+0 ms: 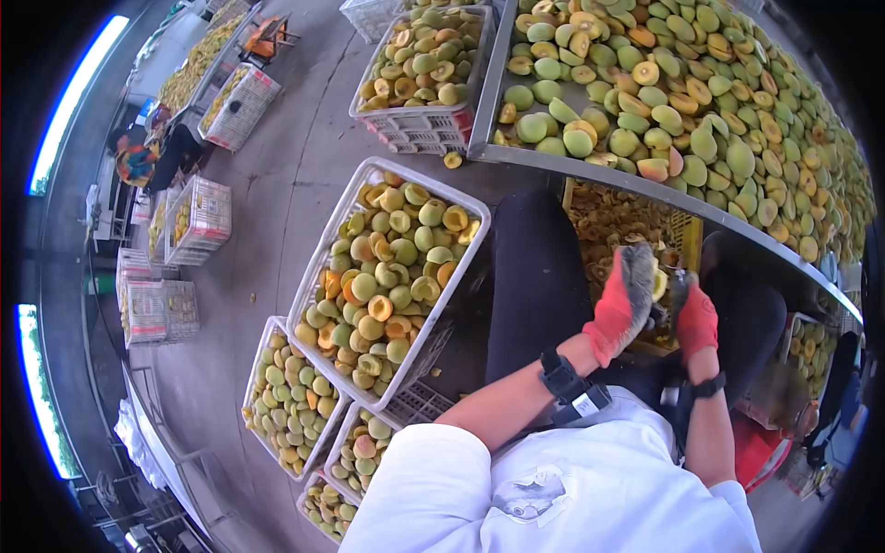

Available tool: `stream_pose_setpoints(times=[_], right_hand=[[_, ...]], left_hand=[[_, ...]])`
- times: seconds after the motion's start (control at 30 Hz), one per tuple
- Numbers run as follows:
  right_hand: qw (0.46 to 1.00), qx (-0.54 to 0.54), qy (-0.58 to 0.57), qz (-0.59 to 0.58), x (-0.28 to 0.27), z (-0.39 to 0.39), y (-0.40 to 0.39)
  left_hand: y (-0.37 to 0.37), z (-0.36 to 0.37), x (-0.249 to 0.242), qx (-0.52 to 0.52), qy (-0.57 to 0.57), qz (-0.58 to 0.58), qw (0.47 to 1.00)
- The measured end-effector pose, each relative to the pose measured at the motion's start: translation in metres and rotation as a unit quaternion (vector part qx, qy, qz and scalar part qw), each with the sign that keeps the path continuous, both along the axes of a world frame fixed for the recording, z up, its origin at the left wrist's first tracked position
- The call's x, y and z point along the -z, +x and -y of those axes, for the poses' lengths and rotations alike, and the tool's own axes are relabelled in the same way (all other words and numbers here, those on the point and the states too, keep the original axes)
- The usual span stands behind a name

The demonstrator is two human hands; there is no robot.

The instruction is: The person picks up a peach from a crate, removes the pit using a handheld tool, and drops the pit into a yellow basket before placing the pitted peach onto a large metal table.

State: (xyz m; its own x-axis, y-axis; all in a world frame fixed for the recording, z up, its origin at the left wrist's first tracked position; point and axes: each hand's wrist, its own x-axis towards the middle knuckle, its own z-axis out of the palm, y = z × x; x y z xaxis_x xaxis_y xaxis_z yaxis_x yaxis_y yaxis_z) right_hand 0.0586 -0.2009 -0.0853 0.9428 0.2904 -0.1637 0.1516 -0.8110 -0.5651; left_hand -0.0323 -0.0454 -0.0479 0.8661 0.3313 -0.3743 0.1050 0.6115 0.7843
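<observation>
My left hand, in a red glove with a dark, worn palm side, is closed around a peach half whose yellow cut face shows. Close by on the right, my right hand, also in a red glove, is closed on a small metal tool, mostly hidden by the fingers. Both hands are between my knees, over a yellow crate that holds brownish-yellow scraps. Ahead, a metal-edged table bears a large heap of green and yellow peach halves.
A white crate of peach halves stands left of my leg, with more filled crates below it. Another full crate stands beside the table. Across the floor, a person sits among stacked crates.
</observation>
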Motion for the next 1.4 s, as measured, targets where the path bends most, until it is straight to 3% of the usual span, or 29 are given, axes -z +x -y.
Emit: stream_pose_setpoints(times=[0.03, 0.07, 0.1, 0.17, 0.2, 0.27, 0.3, 0.33, 0.37, 0.43, 0.5, 0.57, 0.63, 0.7, 0.73, 0.77, 0.8, 0.87, 0.93, 1.03, 1.1, 1.17, 1.2, 1.23, 1.27, 1.3, 1.33, 1.37, 1.4], right_hand=[[0.99, -0.055, -0.116, 0.066, 0.01, 0.017, 0.015], [0.959, 0.172, 0.151, -0.165, 0.024, 0.029, 0.031], [0.961, 0.167, 0.146, -0.168, 0.029, 0.036, 0.039], [0.802, 0.276, 0.415, -0.33, 0.033, 0.056, 0.04], [0.742, 0.291, 0.514, -0.317, 0.043, 0.057, 0.042], [0.739, 0.273, 0.529, -0.316, 0.06, 0.06, 0.043], [0.735, 0.253, 0.543, -0.319, 0.063, 0.064, 0.044], [0.71, 0.293, 0.562, -0.307, 0.049, 0.05, 0.035], [0.711, 0.313, 0.54, -0.325, 0.055, 0.052, 0.037], [0.711, 0.265, 0.565, -0.324, 0.051, 0.038, 0.026], [0.796, 0.279, 0.417, -0.338, 0.036, 0.032, 0.021], [0.904, 0.183, 0.344, -0.176, 0.115, 0.059, 0.031], [0.58, 0.374, 0.63, -0.355, 0.045, 0.016, 0.02], [0.566, 0.385, 0.641, -0.346, 0.043, 0.014, 0.019], [0.556, 0.388, 0.64, -0.362, 0.041, 0.012, 0.019], [0.544, 0.389, 0.638, -0.38, 0.041, 0.011, 0.02], [0.556, 0.382, 0.626, -0.391, 0.039, 0.01, 0.02], [0.57, 0.367, 0.622, -0.391, 0.047, 0.007, 0.018], [0.59, 0.342, 0.619, -0.388, 0.051, 0.001, 0.015], [0.572, 0.331, 0.625, -0.415, 0.04, -0.002, 0.007], [0.565, 0.335, 0.633, -0.41, 0.052, 0.004, 0.004], [0.791, 0.213, 0.476, -0.319, 0.059, 0.013, 0.002], [0.788, 0.217, 0.481, -0.318, 0.051, 0.01, 0.003], [0.696, 0.27, 0.557, -0.364, 0.043, 0.006, 0.004], [0.591, 0.317, 0.623, -0.403, 0.031, 0.003, 0.004], [0.586, 0.322, 0.626, -0.401, 0.019, 0.003, 0.004], [0.864, 0.171, 0.414, -0.229, 0.006, 0.004, 0.003], [0.992, -0.01, 0.128, -0.02, -0.005, 0.003, 0.003], [0.991, -0.009, 0.13, -0.022, -0.017, -0.001, 0.003]], left_hand=[[0.0, 0.006, 0.011, -0.015, 0.022, 0.014, 1.0], [-0.008, -0.011, -0.017, -0.005, 0.023, 0.024, 0.999], [-0.021, -0.031, -0.048, 0.007, 0.02, 0.027, 0.999], [-0.034, -0.078, -0.036, -0.072, 0.131, 0.081, 0.985], [-0.041, -0.106, -0.021, -0.13, 0.223, 0.082, 0.963], [-0.061, -0.171, -0.008, -0.224, 0.294, -0.02, 0.929], [-0.078, -0.214, 0.047, -0.277, 0.419, -0.005, 0.865], [-0.093, -0.222, 0.027, -0.298, 0.247, 0.031, 0.922], [-0.112, -0.238, 0.042, -0.27, 0.419, -0.056, 0.865], [-0.161, -0.273, 0.098, -0.133, 0.682, -0.306, 0.652], [-0.189, -0.278, 0.111, 0.062, 0.748, -0.338, 0.567], [-0.206, -0.281, 0.115, 0.187, 0.739, -0.338, 0.552], [-0.194, -0.296, 0.091, 0.149, 0.654, -0.299, 0.679], [-0.154, -0.299, 0.086, -0.133, 0.487, -0.161, 0.848], [-0.134, -0.283, 0.058, -0.138, 0.731, -0.183, 0.642], [-0.098, -0.268, 0.018, -0.146, 0.715, -0.14, 0.669], [-0.064, -0.258, -0.004, -0.153, 0.697, -0.099, 0.693], [0.0, -0.248, -0.014, -0.138, 0.518, 0.006, 0.844], [0.063, -0.228, -0.031, -0.097, 0.75, 0.043, 0.653], [0.134, -0.227, -0.023, -0.1, 0.801, 0.016, 0.59], [0.166, -0.231, -0.015, 0.041, 0.684, -0.227, 0.692], [0.184, -0.251, 0.013, 0.067, 0.678, -0.218, 0.699], [0.188, -0.251, 0.011, 0.092, 0.667, -0.211, 0.708], [0.186, -0.252, 0.009, 0.112, 0.381, -0.149, 0.906], [0.176, -0.242, -0.008, 0.096, 0.305, -0.079, 0.944], [0.164, -0.231, -0.026, 0.078, 0.225, -0.01, 0.971], [0.152, -0.219, -0.04, 0.058, 0.216, 0.028, 0.974], [0.139, -0.211, -0.046, 0.037, 0.206, 0.064, 0.976], [0.127, -0.21, -0.05, 0.064, 0.162, 0.095, 0.98]])
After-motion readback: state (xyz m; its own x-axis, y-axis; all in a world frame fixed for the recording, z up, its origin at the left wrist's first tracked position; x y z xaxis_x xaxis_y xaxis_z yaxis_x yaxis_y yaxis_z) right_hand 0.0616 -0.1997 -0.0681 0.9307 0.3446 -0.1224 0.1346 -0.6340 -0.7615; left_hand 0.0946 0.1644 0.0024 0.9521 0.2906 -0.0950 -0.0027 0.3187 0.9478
